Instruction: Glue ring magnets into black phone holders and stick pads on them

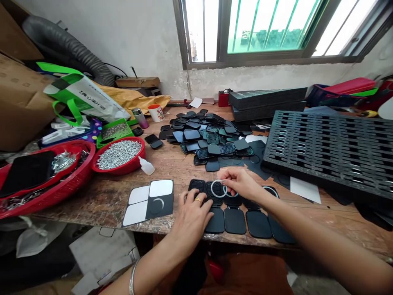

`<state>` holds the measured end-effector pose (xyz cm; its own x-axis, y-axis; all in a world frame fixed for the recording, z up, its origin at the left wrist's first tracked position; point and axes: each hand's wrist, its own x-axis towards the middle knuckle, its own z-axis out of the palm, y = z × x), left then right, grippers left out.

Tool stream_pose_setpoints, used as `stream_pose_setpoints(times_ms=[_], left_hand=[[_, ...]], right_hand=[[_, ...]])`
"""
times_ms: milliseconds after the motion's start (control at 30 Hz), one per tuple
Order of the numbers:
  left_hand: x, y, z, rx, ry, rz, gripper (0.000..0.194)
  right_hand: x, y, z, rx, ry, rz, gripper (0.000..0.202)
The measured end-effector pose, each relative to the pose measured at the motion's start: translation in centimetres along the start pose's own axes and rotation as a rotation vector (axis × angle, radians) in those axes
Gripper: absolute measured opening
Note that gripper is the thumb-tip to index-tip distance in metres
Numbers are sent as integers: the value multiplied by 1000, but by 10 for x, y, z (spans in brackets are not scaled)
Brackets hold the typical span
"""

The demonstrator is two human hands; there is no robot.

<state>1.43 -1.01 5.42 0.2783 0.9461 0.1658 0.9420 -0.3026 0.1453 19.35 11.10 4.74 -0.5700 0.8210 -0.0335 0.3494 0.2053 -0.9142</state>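
Note:
Between the thumb and fingertips of my right hand (241, 183) is a thin silver ring (211, 189), held over a row of dark hinged square pieces (235, 221). Part of another pale ring shows just beneath that hand. My left hand (193, 211) lies palm down with its fingers apart on the left end of the row, covering part of it. The pieces lie opened, their smooth flaps toward the table's front edge. One more ring (272, 188) shows partly behind my right forearm. Left of my left hand lies a dark sheet (166, 209) with white square backings and a ring.
A heap of dark square pieces (215, 137) fills the table's middle. Black slotted foam trays (325, 143) stand at the right. To the left are a red basket of metal pins (118, 155), a small white squeeze bottle (146, 166) and a mug (156, 113).

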Motion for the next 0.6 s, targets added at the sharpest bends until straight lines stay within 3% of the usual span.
stream_pose_setpoints(times_ms=[133, 267, 600], left_hand=[[-5, 0, 7, 9, -4, -7, 28], [-3, -4, 7, 9, -12, 6, 29], [5, -9, 2, 5, -121, 98, 25]], right_hand=[[17, 7, 18, -155, 41, -30, 10], [23, 11, 23, -367, 92, -93, 15], [-3, -6, 26, -733, -8, -233, 21]])
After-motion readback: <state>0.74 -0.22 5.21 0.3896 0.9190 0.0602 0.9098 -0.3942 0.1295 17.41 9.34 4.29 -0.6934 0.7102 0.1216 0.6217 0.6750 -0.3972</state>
